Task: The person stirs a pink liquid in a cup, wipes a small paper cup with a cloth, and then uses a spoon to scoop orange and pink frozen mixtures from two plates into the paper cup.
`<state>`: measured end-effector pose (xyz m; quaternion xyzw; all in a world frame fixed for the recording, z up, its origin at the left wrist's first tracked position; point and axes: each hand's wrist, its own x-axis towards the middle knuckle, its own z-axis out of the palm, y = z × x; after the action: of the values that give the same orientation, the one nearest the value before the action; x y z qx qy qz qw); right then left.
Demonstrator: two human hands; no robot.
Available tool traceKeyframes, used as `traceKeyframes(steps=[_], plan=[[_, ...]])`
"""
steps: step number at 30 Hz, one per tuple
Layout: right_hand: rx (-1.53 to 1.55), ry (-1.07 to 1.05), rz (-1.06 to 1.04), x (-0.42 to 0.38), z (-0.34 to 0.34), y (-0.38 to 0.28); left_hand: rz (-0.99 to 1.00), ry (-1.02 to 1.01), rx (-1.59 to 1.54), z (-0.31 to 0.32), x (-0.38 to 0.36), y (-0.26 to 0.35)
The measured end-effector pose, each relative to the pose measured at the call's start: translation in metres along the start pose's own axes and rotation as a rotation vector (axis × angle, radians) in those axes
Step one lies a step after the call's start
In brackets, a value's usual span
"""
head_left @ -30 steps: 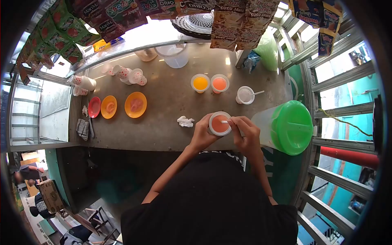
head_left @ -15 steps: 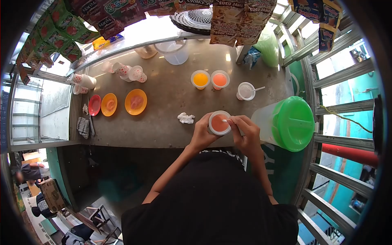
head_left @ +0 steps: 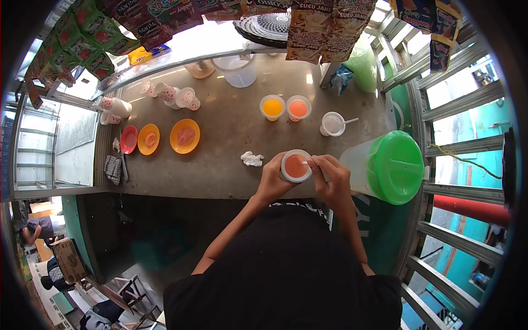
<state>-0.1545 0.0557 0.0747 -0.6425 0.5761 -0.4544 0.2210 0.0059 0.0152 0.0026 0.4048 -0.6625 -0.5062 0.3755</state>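
My left hand (head_left: 269, 182) is wrapped around a clear plastic cup (head_left: 295, 166) of orange-pink drink at the front edge of the counter. Over the cup's right rim, my right hand (head_left: 333, 180) pinches a thin white spoon (head_left: 304, 162) that dips into the drink; its bowl is hidden. Farther back stand two more filled cups side by side, a yellow drink (head_left: 272, 107) and a pink drink (head_left: 298, 108). To their right is a cup with whitish contents (head_left: 332, 124) and a white handle sticking out. A crumpled white tissue (head_left: 252, 159) lies left of my left hand.
Right of my hands, a large container with a green lid (head_left: 399, 168) lies on its side. Plates (head_left: 184, 136) and stacked paper cups (head_left: 168, 92) occupy the counter's left side. A clear tub (head_left: 237, 71) stands at the back. Drink sachets (head_left: 313, 27) hang overhead.
The view has shifted slightly, so the counter items appear a few pixels to the right. Both hands keep the same hold on the cup and the spoon.
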Motion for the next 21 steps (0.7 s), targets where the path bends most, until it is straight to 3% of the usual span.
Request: traceKeyframes(steps=[21], plan=[[0.035,-0.077,0.047,-0.0015,-0.0038,-0.0016,0.012,-0.016,-0.019,0.0038,-0.0005,-0.0002]])
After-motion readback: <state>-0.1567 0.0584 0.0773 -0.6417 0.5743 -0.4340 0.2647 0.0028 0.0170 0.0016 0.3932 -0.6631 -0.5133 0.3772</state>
